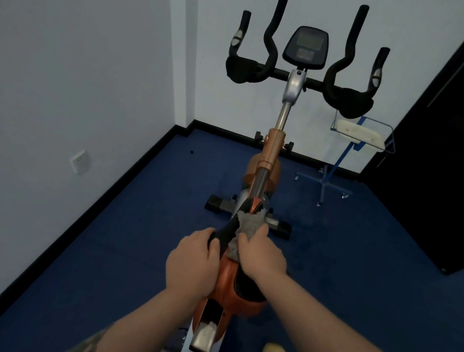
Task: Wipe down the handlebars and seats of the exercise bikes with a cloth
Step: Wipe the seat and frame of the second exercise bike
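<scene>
Right now the exercise bike [271,157] stands ahead of me, handlebars [298,77] at the far end, untouched. Its seat [236,281] is near; my left hand [192,261] grips its nose while my right hand [262,255] clamps the grey cloth [249,224]. Better to press flat, stroking nose to rear.

A single wide-angle head camera looks forward and steeply down along an exercise bike [265,180] from behind its seat [236,281]. The forearms and seat lie close below the lens; the handlebars [298,75], room corner and blue floor [99,247] sit farther off.
</scene>
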The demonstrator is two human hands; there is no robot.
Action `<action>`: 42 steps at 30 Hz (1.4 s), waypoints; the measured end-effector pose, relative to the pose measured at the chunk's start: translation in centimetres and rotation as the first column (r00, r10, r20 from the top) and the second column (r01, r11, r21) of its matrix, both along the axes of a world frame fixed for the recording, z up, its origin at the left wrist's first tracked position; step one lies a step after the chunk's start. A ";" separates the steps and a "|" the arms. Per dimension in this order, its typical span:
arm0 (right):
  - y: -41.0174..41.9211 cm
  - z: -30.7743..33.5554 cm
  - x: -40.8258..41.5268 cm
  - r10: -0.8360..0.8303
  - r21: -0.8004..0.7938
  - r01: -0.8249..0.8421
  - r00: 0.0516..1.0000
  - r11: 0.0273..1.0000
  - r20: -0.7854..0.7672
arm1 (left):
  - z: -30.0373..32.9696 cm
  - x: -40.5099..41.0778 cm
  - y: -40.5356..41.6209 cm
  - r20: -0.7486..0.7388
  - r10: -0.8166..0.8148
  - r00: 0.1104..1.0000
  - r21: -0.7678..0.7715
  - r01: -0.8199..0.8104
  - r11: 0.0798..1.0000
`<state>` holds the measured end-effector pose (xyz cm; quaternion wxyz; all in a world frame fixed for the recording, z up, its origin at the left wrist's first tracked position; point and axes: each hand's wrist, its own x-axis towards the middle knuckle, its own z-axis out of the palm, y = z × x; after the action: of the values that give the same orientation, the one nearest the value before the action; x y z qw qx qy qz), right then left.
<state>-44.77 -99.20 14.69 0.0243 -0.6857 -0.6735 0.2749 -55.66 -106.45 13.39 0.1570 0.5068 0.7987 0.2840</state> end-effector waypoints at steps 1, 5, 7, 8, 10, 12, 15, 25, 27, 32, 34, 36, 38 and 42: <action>-1.1 0.1 0.3 0.026 0.041 -0.026 1.000 0.999 0.003 | 0.0 0.0 0.0 -0.003 0.002 1.000 -0.003 -0.002 1.000; -7.0 0.9 2.0 0.206 0.115 -0.225 0.966 0.968 0.155 | 0.1 0.1 -0.2 0.004 0.004 1.000 0.007 -0.004 1.000; -7.3 0.8 2.0 0.230 0.113 -0.252 0.957 0.961 0.177 | 0.1 0.0 -0.1 0.010 0.009 1.000 0.017 -0.009 1.000; -6.9 0.7 1.9 0.227 0.123 -0.247 0.961 0.961 0.160 | 0.1 0.0 -0.1 0.012 0.011 1.000 0.017 -0.011 1.000; -5.3 0.4 1.5 0.194 0.136 -0.206 0.977 0.969 0.093 | 0.2 0.1 0.1 0.011 0.015 1.000 0.007 -0.015 1.000; -4.1 0.1 1.2 0.153 0.110 -0.157 0.987 0.981 0.051 | 0.1 0.1 0.1 0.005 0.012 1.000 -0.001 -0.012 1.000; -5.7 0.2 1.3 0.173 0.110 -0.185 0.978 0.977 0.114 | -0.1 0.0 -0.1 0.010 0.005 1.000 0.005 -0.005 1.000; -3.3 0.5 0.6 0.233 0.142 -0.247 0.967 0.959 0.108 | -0.4 -0.1 0.2 0.021 0.006 1.000 0.012 -0.006 1.000; -4.4 0.2 0.7 0.215 0.144 -0.232 0.969 0.962 0.121 | -0.5 0.0 0.0 0.029 0.000 1.000 0.013 0.000 1.000; -7.9 0.0 2.2 0.257 0.209 -0.280 0.958 0.937 0.131 | -0.6 -0.1 0.1 0.022 0.000 1.000 0.029 0.000 1.000; -6.4 -0.4 2.1 0.235 0.202 -0.254 0.965 0.946 0.115 | -0.7 -0.1 0.3 0.022 -0.002 1.000 0.026 0.001 1.000; -4.8 -0.4 1.7 0.228 0.186 -0.236 0.972 0.954 0.062 | -0.9 -0.2 0.3 0.011 -0.003 1.000 0.021 0.003 1.000; -4.0 -0.2 1.6 0.198 0.171 -0.189 0.980 0.967 -0.033 | -1.1 -0.2 0.4 0.003 0.005 1.000 0.014 -0.005 1.000; -5.1 -0.6 2.0 0.045 0.186 -0.048 0.999 0.981 0.016 | -1.1 -0.2 0.3 0.014 0.001 1.000 0.013 -0.001 1.000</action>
<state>-42.73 -104.28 14.11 0.0778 -0.6661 -0.7123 0.2070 -55.83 -106.19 12.33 0.1593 0.5054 0.7959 0.2928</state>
